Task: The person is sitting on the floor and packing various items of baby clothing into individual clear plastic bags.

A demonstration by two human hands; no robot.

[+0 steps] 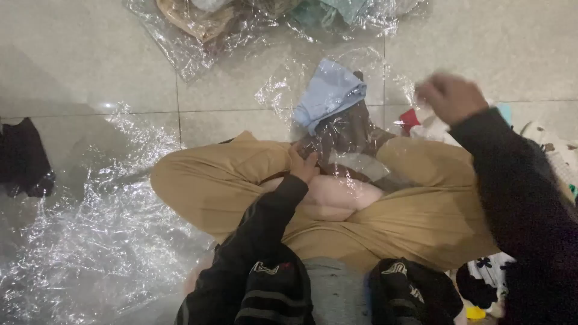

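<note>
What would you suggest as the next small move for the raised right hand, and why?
Probably bring the right hand down to the clear plastic bag lying across the lap. The left hand already rests on the bag's near edge, and a folded light blue garment sits at its far end, while the right hand is blurred in mid-air and seems empty.

Looks like a home floor or small packing spot: pale floor tiles [78, 54], crumpled clear plastic bags [90, 235], folded clothes [328, 90] scattered around.

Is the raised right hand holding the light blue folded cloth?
No, the right hand is raised apart from the light blue folded cloth, which lies in clear plastic wrapping.
</note>
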